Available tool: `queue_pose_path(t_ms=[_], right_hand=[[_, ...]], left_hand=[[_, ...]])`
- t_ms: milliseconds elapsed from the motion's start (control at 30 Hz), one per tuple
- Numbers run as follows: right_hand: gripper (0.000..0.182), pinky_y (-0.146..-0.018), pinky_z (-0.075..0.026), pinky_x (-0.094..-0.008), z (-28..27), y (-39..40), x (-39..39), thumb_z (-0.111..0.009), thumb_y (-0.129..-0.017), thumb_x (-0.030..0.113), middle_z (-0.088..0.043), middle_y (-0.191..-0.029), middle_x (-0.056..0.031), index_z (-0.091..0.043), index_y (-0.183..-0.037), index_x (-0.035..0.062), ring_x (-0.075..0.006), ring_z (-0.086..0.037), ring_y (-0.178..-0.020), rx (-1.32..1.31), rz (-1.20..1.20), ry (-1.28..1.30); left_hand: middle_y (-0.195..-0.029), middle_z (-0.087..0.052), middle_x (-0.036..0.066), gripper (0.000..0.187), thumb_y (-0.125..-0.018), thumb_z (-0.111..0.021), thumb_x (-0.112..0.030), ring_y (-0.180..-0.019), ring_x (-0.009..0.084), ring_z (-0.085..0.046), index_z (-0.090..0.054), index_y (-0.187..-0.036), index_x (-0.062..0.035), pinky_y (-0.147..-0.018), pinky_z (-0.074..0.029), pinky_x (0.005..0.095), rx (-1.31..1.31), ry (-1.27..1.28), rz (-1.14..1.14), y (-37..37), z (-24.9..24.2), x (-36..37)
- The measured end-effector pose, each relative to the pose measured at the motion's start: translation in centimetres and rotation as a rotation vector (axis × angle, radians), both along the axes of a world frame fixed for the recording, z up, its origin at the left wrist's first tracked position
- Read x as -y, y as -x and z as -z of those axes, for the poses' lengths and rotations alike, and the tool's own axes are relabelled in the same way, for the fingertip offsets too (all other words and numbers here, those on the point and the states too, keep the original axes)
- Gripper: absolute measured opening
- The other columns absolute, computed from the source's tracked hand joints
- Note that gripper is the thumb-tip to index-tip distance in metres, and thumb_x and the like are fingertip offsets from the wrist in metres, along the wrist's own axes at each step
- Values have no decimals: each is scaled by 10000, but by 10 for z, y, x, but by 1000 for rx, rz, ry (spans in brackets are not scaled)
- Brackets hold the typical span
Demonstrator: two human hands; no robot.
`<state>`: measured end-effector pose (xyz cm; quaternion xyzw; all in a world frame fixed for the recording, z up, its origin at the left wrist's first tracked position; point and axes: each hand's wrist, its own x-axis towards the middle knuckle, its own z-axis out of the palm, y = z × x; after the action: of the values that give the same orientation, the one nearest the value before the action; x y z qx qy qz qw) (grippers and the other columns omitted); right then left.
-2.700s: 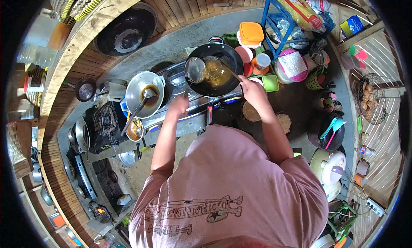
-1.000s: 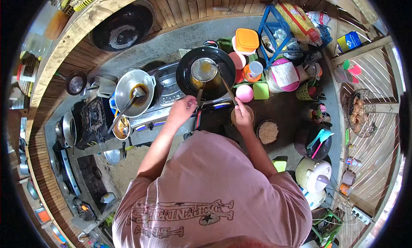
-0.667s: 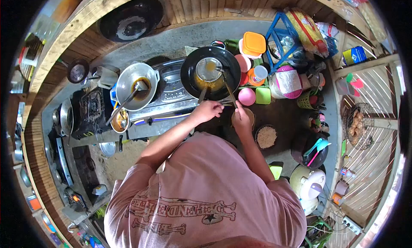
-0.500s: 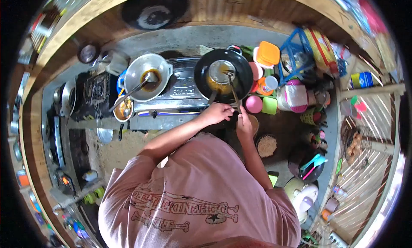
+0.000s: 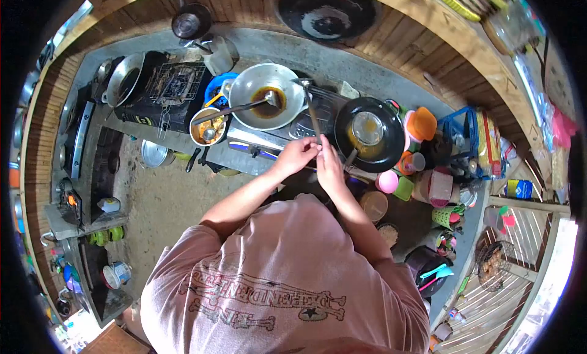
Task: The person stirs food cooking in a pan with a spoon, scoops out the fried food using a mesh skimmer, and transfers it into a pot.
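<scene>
My right hand [image 5: 329, 165] is wrapped round the handle of a long spatula [image 5: 312, 109], whose head reaches the right rim of the silver wok [image 5: 263, 120]. Close against it, my left hand [image 5: 298, 156] has its fingers pressed together; what they hold, if anything, is hidden. A ladle [image 5: 235, 109] rests in the brown liquid in the silver wok. On the right burner sits a black wok [image 5: 391, 134] with a round strainer [image 5: 367, 129] in it.
Left of the silver wok are a bowl of food [image 5: 208, 126] and a blue basin [image 5: 214, 91]. Lidded containers [image 5: 420, 124], a blue crate [image 5: 449, 124] and a pink tub [image 5: 386, 181] stand at the right. A wire rack [image 5: 178, 83] lies on the left stove.
The view has turned, shifting the stove and woks rightward. The spatula has left the black wok and is now beside the silver wok's right rim. Both hands remain close together.
</scene>
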<state>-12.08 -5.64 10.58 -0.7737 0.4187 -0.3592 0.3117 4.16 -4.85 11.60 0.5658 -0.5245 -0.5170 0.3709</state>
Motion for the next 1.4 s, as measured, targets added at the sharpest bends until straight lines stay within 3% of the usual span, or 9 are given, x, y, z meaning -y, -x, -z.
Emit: queue_pose_path(t_ms=[233,533,767,833,967,1033,1100,1267,1400], right_hand=[[520,-986,-478,-427,53,-89,17,-481,-920,-46,-581,-1252,-257,-423,-1435,-11,-364,-615,-1119,-53,-17,-60],[477,-1006,-468,-436,98,-110,20,-466,-937,-3,-597,-1276,-251,-452,-1414,-4,-366,-598,-1176,-104,100,-137],[577,-1060,-431,-433,84,-96,4,-529,-948,127,-511,-1390,-277,-359,-1488,19,-409,-544,-1249,-165,130,-348],[592,-1057,-435,-432,74,-86,-3,-544,-945,146,-511,-1391,-276,-356,-1491,21,-414,-546,-1245,-184,130,-372],[554,-996,-478,-438,40,-59,-26,-577,-934,173,-558,-1334,-279,-434,-1447,24,-411,-589,-1186,-189,135,-315],[454,-940,-506,-438,20,-37,-39,-586,-933,181,-614,-1254,-254,-539,-1346,-1,-395,-642,-1071,-119,102,-337],[322,-840,-534,-441,11,-12,-47,-632,-905,202,-670,-1071,-189,-643,-1147,-10,-368,-652,-943,-209,251,-94],[425,-805,-550,-462,-11,29,-49,-670,-877,261,-609,-1095,-190,-585,-1231,41,-387,-636,-968,-781,588,-22],[566,-776,-571,-450,-1,24,-36,-668,-875,320,-579,-1136,-207,-484,-1338,51,-401,-632,-999,-845,607,-100]], left_hand=[[-944,-717,193,415,-935,-581,-319,-884,277,-704,-630,-1192,3,-807,-521,377,98,-6,-102,-76,52,7],[-997,-688,107,379,-968,-572,-237,-921,189,-640,-537,-1262,-1,-845,-494,328,-186,-46,-10,-92,83,11],[-1279,-596,147,606,-982,-599,-197,-1171,205,-569,-332,-1487,6,-1026,-424,312,-252,-83,-22,-81,67,-13],[-1519,-393,191,634,-992,-582,-226,-1415,265,-368,-307,-1510,17,-1161,-280,342,-313,-135,49,-82,62,-16],[-1446,-479,153,571,-1009,-552,-221,-1340,221,-453,-347,-1501,-15,-1113,-338,314,-381,-160,24,-78,72,-24],[-1155,-607,82,562,-997,-579,-149,-1078,132,-555,-354,-1499,-33,-978,-419,260,-354,-201,7,-80,86,-25],[-1138,-606,72,530,-995,-578,-131,-1078,133,-558,-383,-1478,-34,-980,-420,260,-363,-174,5,-78,96,-29],[-1052,-603,41,367,-983,-570,-58,-1050,121,-573,-511,-1344,-26,-967,-442,269,-468,42,29,-61,95,-39],[-1118,-630,59,367,-986,-579,-109,-1038,130,-592,-511,-1332,-5,-933,-466,280,-254,6,382,-38,101,-42]])
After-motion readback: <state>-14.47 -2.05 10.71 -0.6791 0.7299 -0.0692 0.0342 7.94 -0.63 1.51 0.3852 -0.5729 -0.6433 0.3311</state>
